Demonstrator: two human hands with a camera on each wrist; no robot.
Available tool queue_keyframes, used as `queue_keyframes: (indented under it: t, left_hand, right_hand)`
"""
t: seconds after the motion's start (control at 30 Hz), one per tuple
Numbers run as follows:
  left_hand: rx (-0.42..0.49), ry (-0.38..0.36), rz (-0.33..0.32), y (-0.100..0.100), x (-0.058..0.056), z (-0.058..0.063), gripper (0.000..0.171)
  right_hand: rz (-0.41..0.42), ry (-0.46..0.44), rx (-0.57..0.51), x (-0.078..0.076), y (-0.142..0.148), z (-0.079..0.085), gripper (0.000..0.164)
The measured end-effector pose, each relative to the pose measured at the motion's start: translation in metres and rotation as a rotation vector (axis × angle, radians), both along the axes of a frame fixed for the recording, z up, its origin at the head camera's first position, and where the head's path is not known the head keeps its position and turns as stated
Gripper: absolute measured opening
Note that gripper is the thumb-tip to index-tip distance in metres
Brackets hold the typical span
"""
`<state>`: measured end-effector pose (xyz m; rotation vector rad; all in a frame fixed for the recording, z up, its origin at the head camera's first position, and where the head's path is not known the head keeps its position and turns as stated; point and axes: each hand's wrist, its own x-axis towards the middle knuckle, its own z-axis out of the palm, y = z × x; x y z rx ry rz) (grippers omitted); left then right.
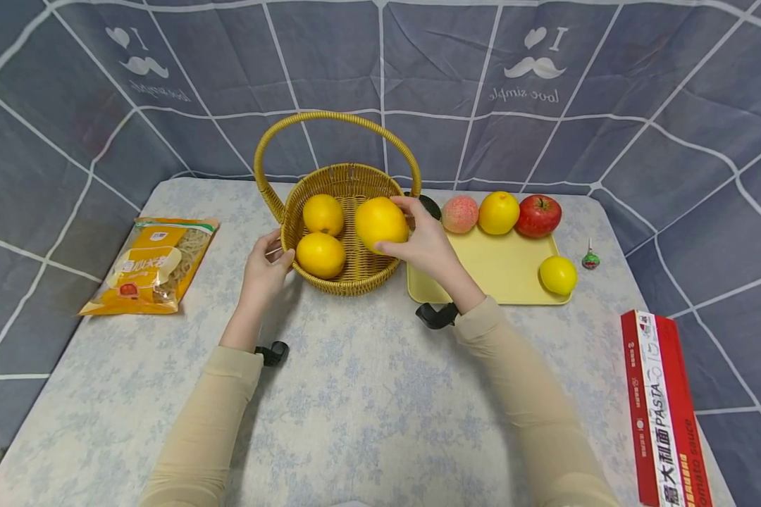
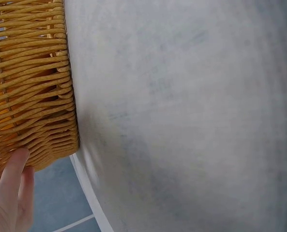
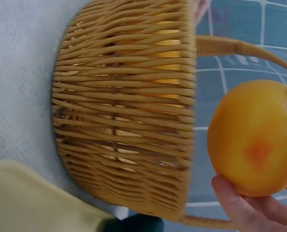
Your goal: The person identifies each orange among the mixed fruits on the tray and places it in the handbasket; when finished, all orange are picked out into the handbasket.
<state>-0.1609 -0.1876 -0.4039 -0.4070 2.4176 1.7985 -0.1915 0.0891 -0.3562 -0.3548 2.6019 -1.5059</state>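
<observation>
A round yellow-orange fruit [image 1: 381,224] is held above the right part of the wicker basket [image 1: 349,287], gripped between the thumb and fingers of my right hand [image 1: 426,238]. The right wrist view shows this fruit clear of the rim, with a reddish spot on its skin. Inside the basket, two more yellow-orange fruits [image 1: 320,255] lie at the left. My left hand [image 1: 265,271] holds the basket at its left side, thumb at the rim. In the left wrist view its straight fingers [image 2: 12,176] touch the woven wall.
Right of the basket stands a yellow tray [image 1: 488,271] with a peach [image 1: 460,214], a yellow-orange fruit [image 1: 499,213], a red apple [image 1: 538,215] and a lemon [image 1: 558,275]. A dark green item [image 1: 430,206] is partly hidden. Nearby lie a lollipop [image 1: 590,259], pasta box [image 1: 666,408] and noodle bag [image 1: 152,267].
</observation>
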Motion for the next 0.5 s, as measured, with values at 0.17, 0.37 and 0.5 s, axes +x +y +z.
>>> queue_keyframes:
  t: [0.17,0.37,0.5]
  left_hand:
    - [-0.004,0.003,0.0,0.0,0.0,0.0,0.059]
    - [-0.004,0.006,0.002,0.0,0.0,0.0,0.059]
    - [-0.003,0.001,0.002,0.001,0.001,0.001,0.059]
  right_hand:
    - [0.011,0.05,0.075,-0.011,-0.014,-0.01,0.081]
    - [0.041,0.08,0.167,-0.026,-0.027,-0.019,0.081]
    - [0.067,0.096,0.228,-0.033,-0.033,-0.023,0.08]
